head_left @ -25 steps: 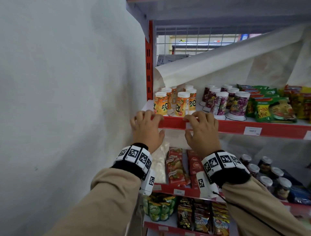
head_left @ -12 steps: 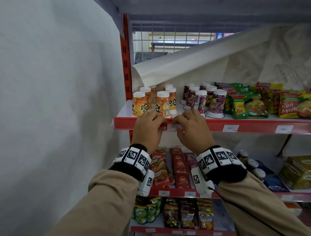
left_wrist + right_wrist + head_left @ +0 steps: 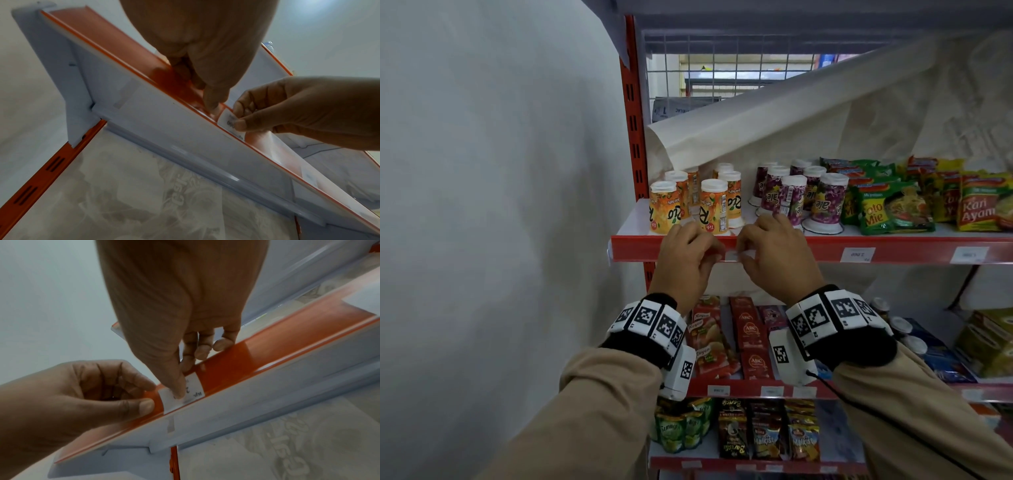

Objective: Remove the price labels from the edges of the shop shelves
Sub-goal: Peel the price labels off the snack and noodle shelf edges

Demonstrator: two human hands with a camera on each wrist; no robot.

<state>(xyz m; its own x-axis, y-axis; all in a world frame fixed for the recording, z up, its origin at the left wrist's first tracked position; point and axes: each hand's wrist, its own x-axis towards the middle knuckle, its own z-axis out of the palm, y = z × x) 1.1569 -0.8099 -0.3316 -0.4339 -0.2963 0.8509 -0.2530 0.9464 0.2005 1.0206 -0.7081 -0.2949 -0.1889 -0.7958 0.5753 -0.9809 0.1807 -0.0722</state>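
Label (image 3: 180,395) in red shelf edge (image 3: 825,251), between hands. Right hand (image 3: 774,253) thumb presses it; left hand (image 3: 688,257) pinches strip at 9 o'clock. Slide label out evenly, avoid tearing.

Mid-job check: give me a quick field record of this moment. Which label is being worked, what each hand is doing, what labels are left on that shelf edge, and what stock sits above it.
label in work: white price label on the red shelf edge, below the orange cups
right hand: thumb on the label face, fingers over the edge's top
left hand: pinches the edge strip just left of the label
label state: not yet off the edge
labels left, same edge: two further right
stock above: orange cups, purple cups, noodle packs
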